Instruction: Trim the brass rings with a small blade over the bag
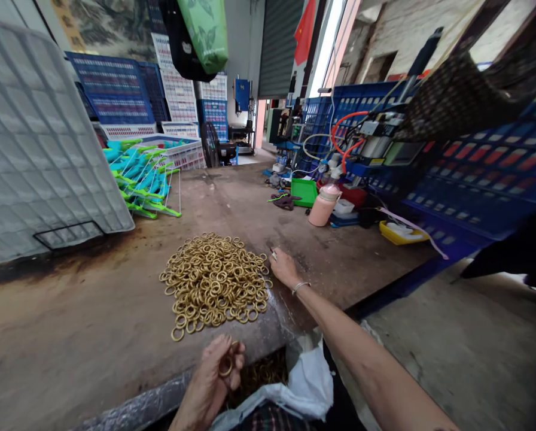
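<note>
One heap of brass-coloured metal rings (216, 278) on brown tabletop (93, 335) | left hand (212, 372), near side of heap: fingers clamped on single ring (225, 373) | right hand (286, 269), heap's right edge: finger closure cannot tell | open white sack (311, 380) below heap: similar rings (268, 376) inside

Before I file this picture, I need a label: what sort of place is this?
Probably a small workshop: the heap of gold-coloured rings, the stacked crates and the machine on the right suggest it.
</note>
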The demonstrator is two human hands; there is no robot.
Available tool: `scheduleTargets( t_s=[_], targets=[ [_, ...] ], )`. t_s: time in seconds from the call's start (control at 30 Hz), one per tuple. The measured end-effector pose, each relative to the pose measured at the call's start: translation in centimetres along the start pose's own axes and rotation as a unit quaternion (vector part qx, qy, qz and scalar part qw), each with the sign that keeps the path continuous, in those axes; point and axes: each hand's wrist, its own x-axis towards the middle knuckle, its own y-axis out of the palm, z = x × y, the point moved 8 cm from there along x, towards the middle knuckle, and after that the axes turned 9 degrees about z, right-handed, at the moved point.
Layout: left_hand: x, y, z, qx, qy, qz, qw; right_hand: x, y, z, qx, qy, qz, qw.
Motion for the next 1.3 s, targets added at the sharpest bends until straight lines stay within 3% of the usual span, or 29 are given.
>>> scheduleTargets(
  t_s=[0.23, 0.4, 0.5, 0.63, 0.7, 0.8, 0.9, 1.03, 1.17, 1.3],
  targets=[
    [0.0, -0.4, 0.6, -0.099, -0.027, 0.037, 0.994, 3.2, 1.5, -0.1, 0.005, 0.035, 0.026, 0.999],
    [0.1, -1.5, 1.5, -0.129, -0.054, -0.024, 0.99, 3.2, 1.6, 0.1, 0.003, 0.028, 0.025, 0.999],
    [0.2, -1.5, 1.4, -0.111, -0.041, -0.021, 0.993, 2.6, 1.0, 0.0, 0.009, 0.016, 0.02, 1.0],
    [0.5, -0.8, 0.2, -0.021, 0.002, -0.009, 1.0, -0.6, 0.3, 0.7, 0.029, -0.035, 0.012, 0.999],
    [0.6, -0.4, -0.4, 0.037, 0.017, -0.018, 0.999, -3.5, 0.2, 2.5, 0.075, -0.121, 0.008, 0.99],
    [0.7, 0.2, -1.0, 0.102, 0.036, -0.029, 0.994, -9.1, 0.4, 6.1, 0.175, -0.288, 0.034, 0.941],
    [0.6, 0.4, -1.3, 0.153, 0.052, -0.039, 0.986, -13.4, 0.9, 8.2, 0.245, -0.34, 0.067, 0.905],
    [0.1, -0.3, -1.4, 0.213, 0.073, -0.048, 0.973, -16.0, 2.0, 9.7, 0.277, -0.341, 0.118, 0.89],
    [-0.9, -1.1, -2.0, 0.243, 0.107, -0.078, 0.961, -16.0, 3.2, 9.1, 0.37, -0.249, 0.155, 0.882],
    [-1.7, -0.9, -3.2, 0.294, 0.172, -0.098, 0.935, -16.3, 5.1, 8.8, 0.437, -0.186, 0.216, 0.853]
  ],
)
